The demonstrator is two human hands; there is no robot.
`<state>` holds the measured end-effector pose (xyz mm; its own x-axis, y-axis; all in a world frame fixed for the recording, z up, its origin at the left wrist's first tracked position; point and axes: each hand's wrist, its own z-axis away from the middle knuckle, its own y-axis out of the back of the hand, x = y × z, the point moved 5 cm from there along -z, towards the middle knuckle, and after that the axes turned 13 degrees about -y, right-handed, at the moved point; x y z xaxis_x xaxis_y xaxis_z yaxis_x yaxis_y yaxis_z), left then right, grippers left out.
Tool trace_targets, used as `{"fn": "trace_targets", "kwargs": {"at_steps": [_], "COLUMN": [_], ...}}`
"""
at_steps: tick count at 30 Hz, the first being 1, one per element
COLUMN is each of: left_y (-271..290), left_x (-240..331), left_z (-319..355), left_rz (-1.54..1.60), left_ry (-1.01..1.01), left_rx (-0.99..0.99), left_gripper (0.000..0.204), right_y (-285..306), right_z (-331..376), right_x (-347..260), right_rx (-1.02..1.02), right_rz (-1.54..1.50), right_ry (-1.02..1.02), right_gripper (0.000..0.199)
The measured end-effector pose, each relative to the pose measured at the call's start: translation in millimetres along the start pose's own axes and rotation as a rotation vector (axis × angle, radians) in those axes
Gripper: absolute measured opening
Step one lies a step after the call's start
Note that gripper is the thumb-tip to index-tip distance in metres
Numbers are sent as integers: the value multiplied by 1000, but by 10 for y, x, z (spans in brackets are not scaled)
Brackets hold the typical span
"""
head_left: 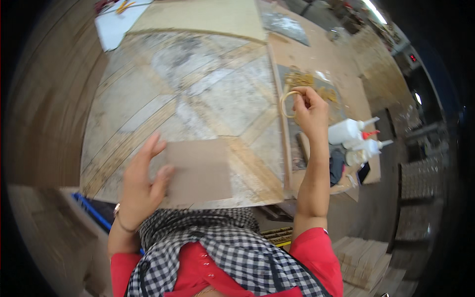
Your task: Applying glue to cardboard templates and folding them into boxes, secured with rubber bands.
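The patterned worktop point(208, 116), wood-grain strips crossing mottled grey panels, fills the centre of the frame, and a pale board point(198, 17) lies across its far end at upper centre. Along its right side runs a brown side bench point(341, 59). A plain grey-brown square card point(200, 171) sits at lower centre, close to the worktop's near edge. The left hand point(143, 173) is loosely spread and grips nothing firmly; its thumb tip overlaps the card's left edge (whether it presses down, I cannot tell). Right of centre, the right hand point(310, 111) pinches a pale yellow loop point(282, 106), probably a rubber band, beside a heap of yellow bands point(299, 79).

A loose pinch could let the loop drop back among the bands or spring away if stretched. With so little hold at its left edge, the card could skid, and a nudge toward the body might tip it over the near edge.

As for containers, a clear plastic bag point(286, 27) lies at upper right, its contents unclear, and the white squeeze bottles point(345, 131) at right have opaque walls that hide theirs.
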<state>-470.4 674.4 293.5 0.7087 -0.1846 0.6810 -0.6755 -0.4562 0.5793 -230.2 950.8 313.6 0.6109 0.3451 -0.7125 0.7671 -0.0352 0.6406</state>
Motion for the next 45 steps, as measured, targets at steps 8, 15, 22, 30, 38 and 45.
{"fn": "trace_targets", "kwargs": {"at_steps": [8, 15, 22, 30, 38, 45], "left_y": [79, -35, -112, -384, -788, -600], "left_x": [-46, -392, -786, -1015, -1125, -658], "left_z": [-62, -73, -197, -213, 65, 83], "left_rz": [110, 305, 740, 870, 565, 382], "left_ry": [-64, 152, 396, 541, 391, 114], "left_rx": [123, 183, 32, -197, -76, 85], "left_gripper": [48, 23, 18, 13, 14, 43], "right_y": [-1072, -1052, -741, -791, -1269, -1075], "right_z": [1213, 1125, 861, 924, 1235, 1372], "right_x": [-1602, -1378, -578, -93, 114, -113], "right_rx": [-500, -569, -612, -680, -772, -765], "right_rz": [-122, -156, -275, -445, -406, -367], "right_ry": [613, 337, -290, -543, -649, -359], "right_gripper": [15, 15, 13, 15, 24, 42]}}
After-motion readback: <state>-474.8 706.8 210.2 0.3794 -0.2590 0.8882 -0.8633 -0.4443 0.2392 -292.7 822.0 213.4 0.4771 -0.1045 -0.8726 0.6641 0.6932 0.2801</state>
